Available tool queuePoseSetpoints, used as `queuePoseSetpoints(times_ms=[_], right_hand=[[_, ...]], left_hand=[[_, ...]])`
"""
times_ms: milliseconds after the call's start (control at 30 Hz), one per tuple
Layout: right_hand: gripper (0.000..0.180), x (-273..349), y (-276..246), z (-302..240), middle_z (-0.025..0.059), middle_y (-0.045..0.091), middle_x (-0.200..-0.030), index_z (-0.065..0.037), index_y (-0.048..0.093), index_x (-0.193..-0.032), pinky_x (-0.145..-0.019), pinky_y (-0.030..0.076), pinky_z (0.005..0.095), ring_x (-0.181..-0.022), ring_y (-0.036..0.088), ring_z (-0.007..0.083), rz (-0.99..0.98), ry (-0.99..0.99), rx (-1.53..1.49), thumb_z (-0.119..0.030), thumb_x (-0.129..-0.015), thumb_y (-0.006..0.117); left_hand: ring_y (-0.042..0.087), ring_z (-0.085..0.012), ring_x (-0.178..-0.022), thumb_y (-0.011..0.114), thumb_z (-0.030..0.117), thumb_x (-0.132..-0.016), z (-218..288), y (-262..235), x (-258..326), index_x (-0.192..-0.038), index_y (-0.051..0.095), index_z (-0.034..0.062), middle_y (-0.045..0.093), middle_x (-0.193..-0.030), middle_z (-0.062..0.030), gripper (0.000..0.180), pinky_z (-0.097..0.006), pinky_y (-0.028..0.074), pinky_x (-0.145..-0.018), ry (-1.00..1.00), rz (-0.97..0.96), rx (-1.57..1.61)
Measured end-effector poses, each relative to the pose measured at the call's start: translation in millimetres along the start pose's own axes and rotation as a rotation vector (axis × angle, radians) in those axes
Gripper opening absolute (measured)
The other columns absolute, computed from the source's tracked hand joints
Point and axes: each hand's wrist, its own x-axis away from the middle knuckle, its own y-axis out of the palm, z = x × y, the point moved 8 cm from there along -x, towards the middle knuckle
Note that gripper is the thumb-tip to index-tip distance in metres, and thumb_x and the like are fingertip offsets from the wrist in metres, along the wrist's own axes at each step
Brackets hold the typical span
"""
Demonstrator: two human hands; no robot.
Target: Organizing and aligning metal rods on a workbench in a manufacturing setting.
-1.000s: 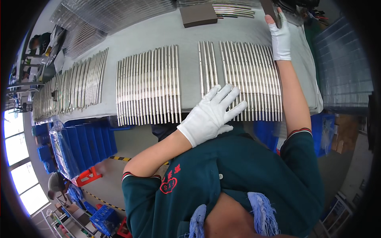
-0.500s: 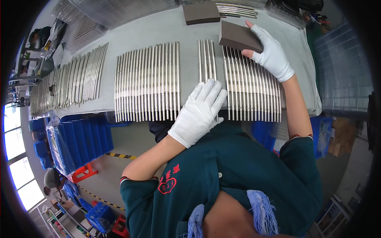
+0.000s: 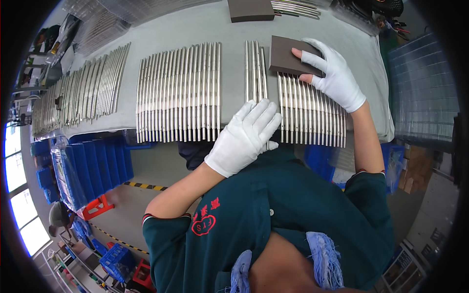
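My left hand (image 3: 246,134), in a white glove, lies flat with fingers stretched over the near ends of a small group of shiny metal rods (image 3: 255,73). The tips of my right hand's thumb and a finger poke bare out of its white glove. That hand (image 3: 337,75) grips a dark grey-brown rectangular block (image 3: 286,54) from its right side. The block rests over the far ends of a wider row of metal rods (image 3: 305,115) on the right. Left of my left hand is another wide row of rods (image 3: 181,93).
More rods (image 3: 80,93) lie at the far left of the pale cloth-covered table (image 3: 234,31). A second block (image 3: 250,10) sits at the back beside several thin rods (image 3: 295,9). Blue bins (image 3: 97,168) stand below the table's front edge. Clear plastic trays (image 3: 422,93) are at the right.
The block and my right hand have come slightly nearer, and one finger now bends over the block's top. My left hand stays on the small group. The whole view has shifted a little.
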Motion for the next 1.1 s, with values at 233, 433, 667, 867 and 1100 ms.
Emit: queuePoseSetpoints(times_ms=[233, 433, 667, 867, 1100], right_hand=[[0.05, -13.4, 6.3, -38.0, 0.0138, 0.055, -0.133, -0.031, 0.068, -0.125, -0.1, 0.046, 0.0416, -0.116, 0.056, 0.0349, -0.072, -0.166, -0.073, -0.023, -0.077, 0.078], [0.051, -10.7, 6.1, -23.1, 0.0148, 0.055, -0.134, -0.032, 0.069, -0.123, -0.1, 0.046, 0.0432, -0.117, 0.056, 0.0364, -0.096, -0.162, -0.085, -0.021, -0.075, 0.079], [0.051, -14.0, 8.9, -47.6, 0.014, 0.055, -0.133, -0.03, 0.07, -0.122, -0.1, 0.047, 0.0423, -0.117, 0.056, 0.0352, -0.017, -0.155, -0.015, -0.019, -0.073, 0.08], [0.064, 5.1, -8.9, 13.3, 0.0129, 0.052, -0.143, -0.022, 0.058, -0.14, -0.107, 0.042, 0.0368, -0.128, 0.053, 0.0304, 0.027, 0.09, -0.291, -0.022, -0.08, 0.079], [0.065, -21.7, -18.6, 114.0, 0.0066, 0.054, -0.142, -0.012, 0.045, -0.15, -0.105, 0.041, 0.0273, -0.123, 0.054, 0.0153, 0.567, 0.346, -0.625, -0.027, -0.093, 0.073]], left_hand=[[0.055, -0.033, -0.125, 0.075, 0.039, -0.072, 1.7, -10.7, -1.5, -0.125, 0.057, 0.0031, 0.057, -0.13, -0.0159, 0.067, -0.047, 0.042, -0.108, 0.019, 0.048, 0.023], [0.055, -0.0333, -0.124, 0.074, 0.039, -0.074, 1.7, -15.0, -2.5, -0.123, 0.057, 0.0026, 0.057, -0.13, -0.0166, 0.064, -0.048, 0.042, -0.108, 0.018, 0.079, 0.053], [0.056, -0.033, -0.124, 0.072, 0.04, -0.076, 2.1, -18.5, -3.8, -0.123, 0.057, 0.0031, 0.058, -0.129, -0.0165, 0.062, -0.049, 0.042, -0.108, 0.016, 0.09, 0.077], [0.05, -0.0308, -0.13, 0.072, 0.04, -0.077, 0.9, -6.2, -0.9, -0.127, 0.056, 0.0052, 0.054, -0.135, -0.0149, 0.063, -0.048, 0.035, -0.113, 0.007, -0.016, 0.015], [0.046, -0.0344, -0.133, 0.077, 0.047, -0.072, -2.6, -1.2, -0.7, -0.132, 0.054, 0.0062, 0.053, -0.137, -0.015, 0.076, -0.059, 0.028, -0.113, -0.005, -0.102, -0.047]])
